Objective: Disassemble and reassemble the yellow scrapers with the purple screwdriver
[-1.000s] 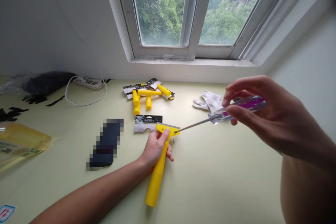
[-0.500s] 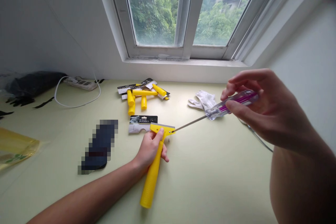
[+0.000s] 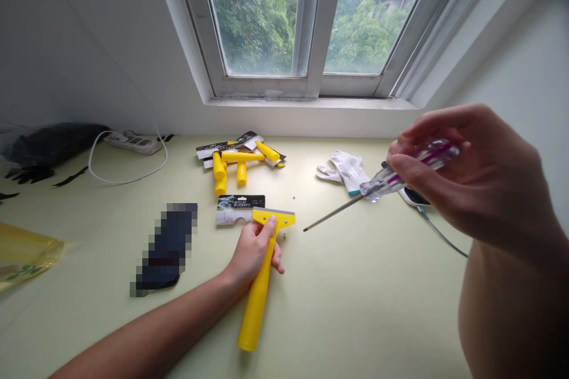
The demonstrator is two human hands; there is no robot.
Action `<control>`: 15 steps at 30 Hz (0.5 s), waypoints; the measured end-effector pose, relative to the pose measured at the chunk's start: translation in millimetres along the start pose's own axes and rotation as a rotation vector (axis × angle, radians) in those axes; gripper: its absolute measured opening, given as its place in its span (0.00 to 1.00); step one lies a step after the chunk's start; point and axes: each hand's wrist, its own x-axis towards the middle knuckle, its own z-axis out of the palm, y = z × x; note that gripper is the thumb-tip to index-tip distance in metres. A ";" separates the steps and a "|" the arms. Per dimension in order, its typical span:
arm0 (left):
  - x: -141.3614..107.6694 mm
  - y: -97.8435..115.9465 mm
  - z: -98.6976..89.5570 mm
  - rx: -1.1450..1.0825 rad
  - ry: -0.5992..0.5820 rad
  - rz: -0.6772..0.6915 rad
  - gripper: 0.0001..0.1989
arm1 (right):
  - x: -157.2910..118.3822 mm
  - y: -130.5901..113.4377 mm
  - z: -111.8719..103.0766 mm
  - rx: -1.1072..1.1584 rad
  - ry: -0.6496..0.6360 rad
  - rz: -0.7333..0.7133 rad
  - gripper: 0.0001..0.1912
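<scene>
My left hand (image 3: pixel 255 249) is closed around the neck of a yellow scraper (image 3: pixel 256 308), thumb on its head, with the long handle slanting toward me. A metal blade edge runs along the top of the head, and a screw (image 3: pixel 285 221) shows at its right side. My right hand (image 3: pixel 471 172) grips a screwdriver (image 3: pixel 382 182) by its clear and purple handle. The shaft points down and left, its tip just right of the scraper head and apart from it. One small metal piece (image 3: pixel 294 196) lies behind the head, another (image 3: pixel 285 235) close beside the neck.
A printed card (image 3: pixel 240 202) lies behind the scraper. Yellow scraper parts with cards (image 3: pixel 242 157) are piled farther back. A white glove (image 3: pixel 344 169) and a cabled device (image 3: pixel 415 196) lie right; a pixelated dark object (image 3: pixel 166 249) and power strip (image 3: pixel 133 141) lie left.
The screwdriver tip has come away from the screw on the scraper head, moving right with my right hand. A small metal piece now shows behind the head. My left hand keeps its hold.
</scene>
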 end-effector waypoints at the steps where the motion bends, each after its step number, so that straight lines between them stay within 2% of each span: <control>1: -0.1 -0.1 0.1 -0.001 -0.001 0.004 0.19 | 0.3 -0.9 0.5 0.003 -0.007 -0.006 0.13; 6: -0.8 -1.1 0.7 0.031 -0.018 0.025 0.19 | 0.3 2.2 5.3 0.065 0.002 -0.041 0.12; 15: -2.2 -0.4 3.9 0.057 0.010 0.036 0.24 | -1.4 -0.2 15.9 0.117 0.110 -0.088 0.13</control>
